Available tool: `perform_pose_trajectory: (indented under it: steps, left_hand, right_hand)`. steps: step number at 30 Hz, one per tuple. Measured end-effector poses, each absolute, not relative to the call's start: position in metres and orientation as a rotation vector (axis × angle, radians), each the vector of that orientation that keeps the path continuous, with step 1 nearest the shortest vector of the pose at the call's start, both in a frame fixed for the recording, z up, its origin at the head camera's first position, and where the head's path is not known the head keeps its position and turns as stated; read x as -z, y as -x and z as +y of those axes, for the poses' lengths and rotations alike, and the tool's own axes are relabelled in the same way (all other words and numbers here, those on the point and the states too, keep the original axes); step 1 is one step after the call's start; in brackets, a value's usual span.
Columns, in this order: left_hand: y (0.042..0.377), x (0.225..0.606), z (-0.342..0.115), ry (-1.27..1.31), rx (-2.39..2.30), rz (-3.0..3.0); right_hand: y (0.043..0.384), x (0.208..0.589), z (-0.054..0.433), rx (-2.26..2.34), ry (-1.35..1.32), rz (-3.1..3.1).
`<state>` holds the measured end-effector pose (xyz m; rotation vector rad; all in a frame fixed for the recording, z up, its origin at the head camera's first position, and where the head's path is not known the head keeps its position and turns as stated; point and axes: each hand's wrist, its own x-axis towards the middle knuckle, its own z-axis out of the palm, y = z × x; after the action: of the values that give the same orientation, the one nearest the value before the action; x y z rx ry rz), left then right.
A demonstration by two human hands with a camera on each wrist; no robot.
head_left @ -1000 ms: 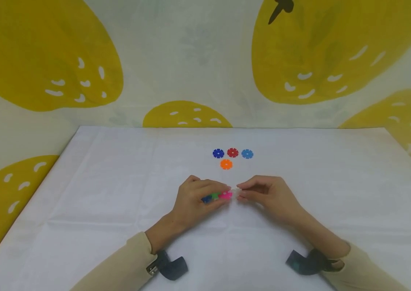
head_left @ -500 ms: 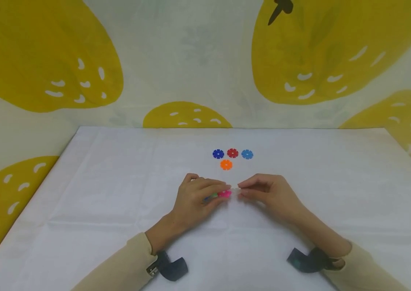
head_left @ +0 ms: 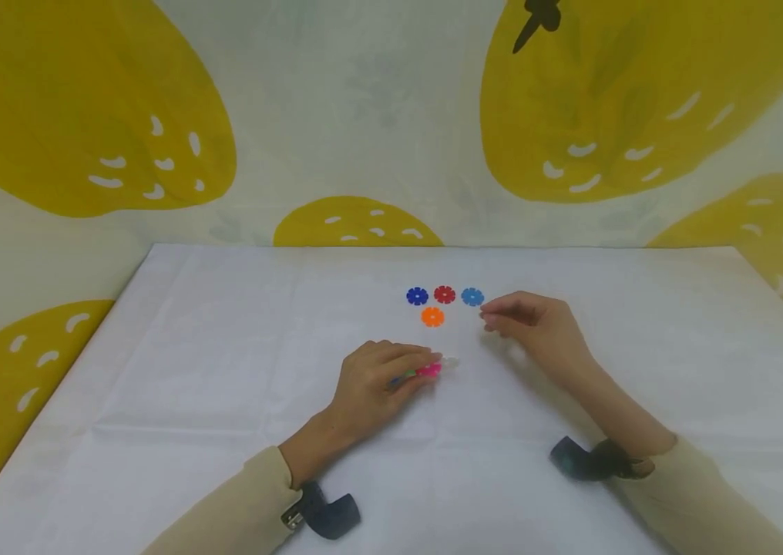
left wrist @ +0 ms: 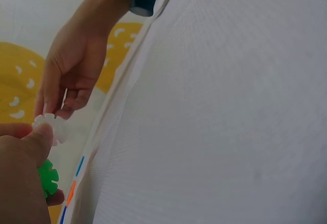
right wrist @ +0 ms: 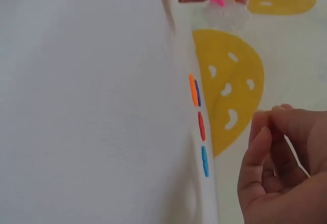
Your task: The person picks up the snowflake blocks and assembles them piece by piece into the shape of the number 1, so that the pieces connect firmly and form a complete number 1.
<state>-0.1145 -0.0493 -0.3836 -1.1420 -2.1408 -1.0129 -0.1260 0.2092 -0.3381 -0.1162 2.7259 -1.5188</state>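
Note:
In the head view my left hand (head_left: 376,379) pinches a short chain of joined, notched plastic snowflake discs. Its pink disc (head_left: 429,370) shows between thumb and fingers, and a clear-white disc (head_left: 450,362) sticks out to the right. A green disc (left wrist: 48,178) of the chain is visible in the left wrist view; the blue part is mostly covered by the fingers. My right hand (head_left: 540,331), fingers bent and thumb near the index finger, holds nothing. It hovers beside the light blue disc (head_left: 472,297), apart from the chain.
Behind the hands, a dark blue disc (head_left: 417,296) and a red disc (head_left: 444,294) lie flat in a row with the light blue one. An orange disc (head_left: 432,317) lies just in front. White cloth covers the table (head_left: 225,339); a patterned curtain (head_left: 364,116) hangs behind.
My right hand has let go of the clear-white disc and moved away, right and forward, toward the light blue disc. The left hand stays nearly in place with the chain.

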Motion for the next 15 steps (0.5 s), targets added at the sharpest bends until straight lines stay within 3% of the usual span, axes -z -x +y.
perform_pose_trajectory:
  steps: [15]
  left_hand:
    - [0.115,0.384,-0.049,1.16,1.045,-2.114]
  right_hand:
    - [0.163,0.35,0.202,1.354,-0.014,2.874]
